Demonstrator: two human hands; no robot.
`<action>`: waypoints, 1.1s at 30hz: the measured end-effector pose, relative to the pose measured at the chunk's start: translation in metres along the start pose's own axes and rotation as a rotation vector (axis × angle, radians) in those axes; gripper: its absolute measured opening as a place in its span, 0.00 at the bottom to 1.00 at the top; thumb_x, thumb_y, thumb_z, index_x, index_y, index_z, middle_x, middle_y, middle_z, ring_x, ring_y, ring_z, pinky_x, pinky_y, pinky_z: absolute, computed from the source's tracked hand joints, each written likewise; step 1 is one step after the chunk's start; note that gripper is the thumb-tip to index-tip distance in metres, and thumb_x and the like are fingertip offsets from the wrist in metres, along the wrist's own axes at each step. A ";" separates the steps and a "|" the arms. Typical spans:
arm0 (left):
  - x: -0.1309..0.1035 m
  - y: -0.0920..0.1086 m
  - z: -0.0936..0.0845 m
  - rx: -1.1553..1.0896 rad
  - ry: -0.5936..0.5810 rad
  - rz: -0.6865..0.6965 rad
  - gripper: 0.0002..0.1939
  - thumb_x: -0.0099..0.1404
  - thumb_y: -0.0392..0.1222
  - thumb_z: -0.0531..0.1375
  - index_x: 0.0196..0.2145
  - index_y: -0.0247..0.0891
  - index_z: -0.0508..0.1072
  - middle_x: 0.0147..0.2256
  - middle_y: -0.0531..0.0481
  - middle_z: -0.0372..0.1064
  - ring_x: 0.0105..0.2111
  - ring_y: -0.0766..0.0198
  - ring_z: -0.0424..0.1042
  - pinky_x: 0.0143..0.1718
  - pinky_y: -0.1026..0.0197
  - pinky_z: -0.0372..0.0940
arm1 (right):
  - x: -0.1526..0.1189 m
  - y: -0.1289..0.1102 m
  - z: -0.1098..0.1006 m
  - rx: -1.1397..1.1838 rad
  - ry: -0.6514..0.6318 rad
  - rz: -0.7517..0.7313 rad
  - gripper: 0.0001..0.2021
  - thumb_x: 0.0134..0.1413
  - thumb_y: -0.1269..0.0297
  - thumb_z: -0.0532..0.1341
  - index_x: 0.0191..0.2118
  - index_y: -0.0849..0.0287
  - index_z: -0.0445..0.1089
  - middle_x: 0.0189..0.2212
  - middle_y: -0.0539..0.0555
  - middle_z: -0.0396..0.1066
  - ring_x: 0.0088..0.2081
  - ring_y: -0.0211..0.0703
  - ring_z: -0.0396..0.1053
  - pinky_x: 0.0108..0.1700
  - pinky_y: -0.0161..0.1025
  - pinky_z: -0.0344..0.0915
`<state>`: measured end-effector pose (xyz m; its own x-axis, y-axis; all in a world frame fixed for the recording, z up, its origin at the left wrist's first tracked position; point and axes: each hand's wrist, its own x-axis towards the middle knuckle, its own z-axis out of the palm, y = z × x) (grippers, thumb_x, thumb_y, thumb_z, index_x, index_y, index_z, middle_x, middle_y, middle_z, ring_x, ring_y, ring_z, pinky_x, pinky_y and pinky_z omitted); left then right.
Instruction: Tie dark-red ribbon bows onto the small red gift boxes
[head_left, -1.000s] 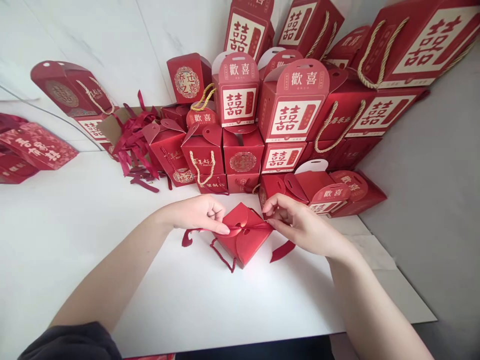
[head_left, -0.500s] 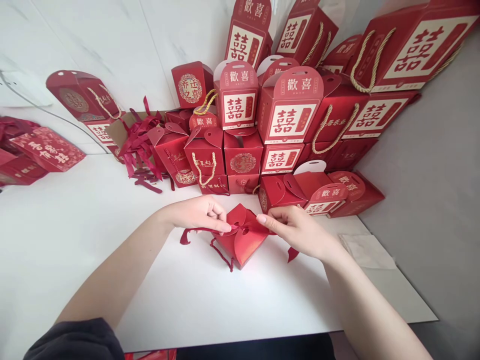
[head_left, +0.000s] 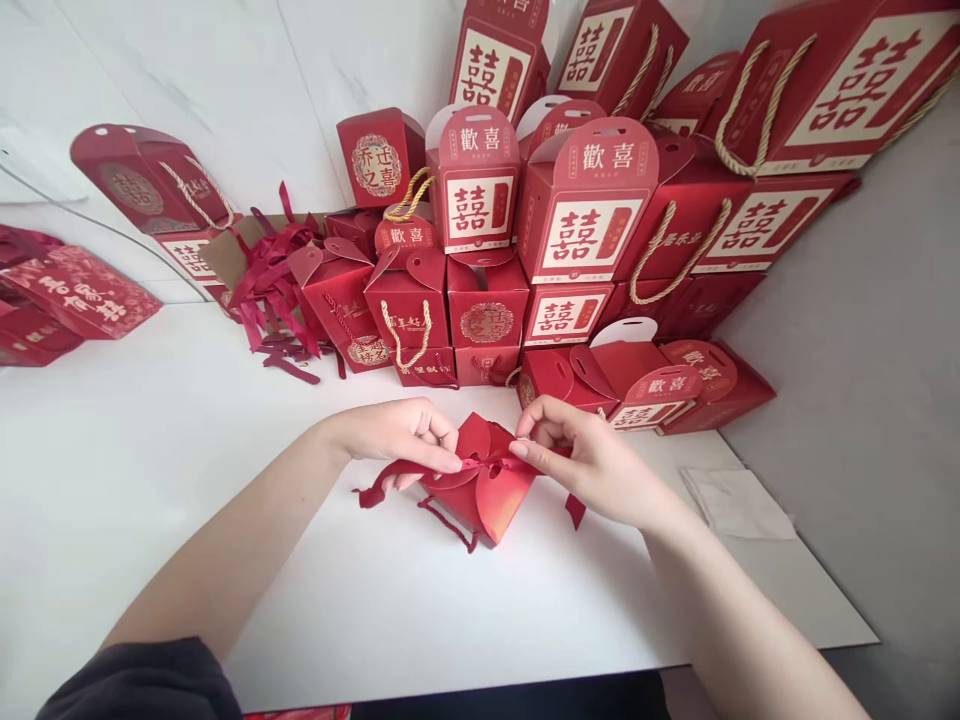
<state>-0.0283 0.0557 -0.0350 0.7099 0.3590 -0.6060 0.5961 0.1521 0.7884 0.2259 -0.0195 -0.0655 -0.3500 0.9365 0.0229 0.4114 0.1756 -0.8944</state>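
A small red gift box (head_left: 480, 500) with folded petal-like flaps rests on the white table in front of me. Across its top runs a dark red ribbon (head_left: 489, 462), crossed or knotted near the middle of the flaps. My left hand (head_left: 405, 440) pinches the ribbon left of the knot, and its loose end trails out past the fingers. On the other side my right hand (head_left: 570, 452) has thumb and fingertips closed on the ribbon. One ribbon end (head_left: 575, 512) dangles below that hand. A twisted red cord handle (head_left: 450, 528) hangs from the box's left side.
Stacked red gift boxes (head_left: 585, 220) with rope handles stand along the wall. A cardboard box (head_left: 225, 262) overflows with loose ribbons (head_left: 281, 270). Flat red bags (head_left: 90, 290) lie at far left. White paper (head_left: 739, 502) lies right on the table (head_left: 360, 620).
My right hand has shifted slightly left, closer to the knot. The ribbon at my left hand now spreads wider under the fingers. The box has turned a little.
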 end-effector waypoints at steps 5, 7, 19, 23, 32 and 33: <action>0.000 -0.003 -0.009 0.039 0.011 0.037 0.15 0.58 0.47 0.68 0.26 0.36 0.69 0.14 0.57 0.64 0.11 0.71 0.62 0.12 0.72 0.59 | 0.000 0.004 -0.008 0.099 -0.059 -0.035 0.06 0.64 0.58 0.59 0.41 0.53 0.65 0.24 0.44 0.60 0.25 0.35 0.59 0.30 0.35 0.56; 0.001 -0.006 -0.013 0.053 0.029 0.035 0.16 0.57 0.46 0.69 0.24 0.36 0.68 0.14 0.57 0.64 0.11 0.73 0.60 0.12 0.73 0.59 | 0.003 0.008 -0.009 0.072 -0.065 -0.043 0.05 0.64 0.59 0.59 0.41 0.53 0.65 0.24 0.44 0.61 0.26 0.35 0.60 0.31 0.34 0.57; -0.012 -0.006 -0.022 0.267 0.070 0.345 0.10 0.53 0.48 0.72 0.31 0.41 0.84 0.43 0.41 0.76 0.37 0.60 0.74 0.39 0.62 0.71 | 0.006 0.010 -0.006 -0.049 -0.074 -0.068 0.07 0.64 0.59 0.56 0.38 0.55 0.67 0.26 0.46 0.64 0.27 0.36 0.60 0.31 0.35 0.57; 0.000 -0.002 -0.010 0.202 0.095 0.512 0.11 0.53 0.53 0.71 0.27 0.44 0.84 0.50 0.40 0.75 0.57 0.47 0.66 0.62 0.46 0.58 | 0.008 0.012 -0.004 -0.050 -0.076 -0.073 0.08 0.64 0.59 0.56 0.38 0.55 0.68 0.25 0.46 0.65 0.27 0.36 0.60 0.31 0.35 0.57; 0.028 -0.014 0.002 0.091 0.282 0.614 0.11 0.60 0.47 0.68 0.25 0.38 0.82 0.29 0.48 0.79 0.37 0.63 0.76 0.69 0.50 0.43 | 0.010 0.013 -0.004 -0.050 -0.031 -0.095 0.09 0.64 0.56 0.57 0.39 0.56 0.68 0.26 0.46 0.66 0.27 0.35 0.59 0.31 0.34 0.57; 0.028 -0.014 0.002 0.095 0.308 0.604 0.11 0.61 0.46 0.67 0.26 0.38 0.82 0.29 0.48 0.78 0.36 0.64 0.75 0.68 0.50 0.44 | 0.010 0.012 -0.005 -0.026 -0.028 -0.079 0.10 0.63 0.54 0.57 0.39 0.56 0.68 0.26 0.46 0.66 0.26 0.35 0.60 0.30 0.33 0.57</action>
<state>-0.0159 0.0614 -0.0627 0.7977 0.6030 0.0056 0.1698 -0.2335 0.9574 0.2321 -0.0067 -0.0740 -0.4054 0.9106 0.0801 0.4028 0.2566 -0.8786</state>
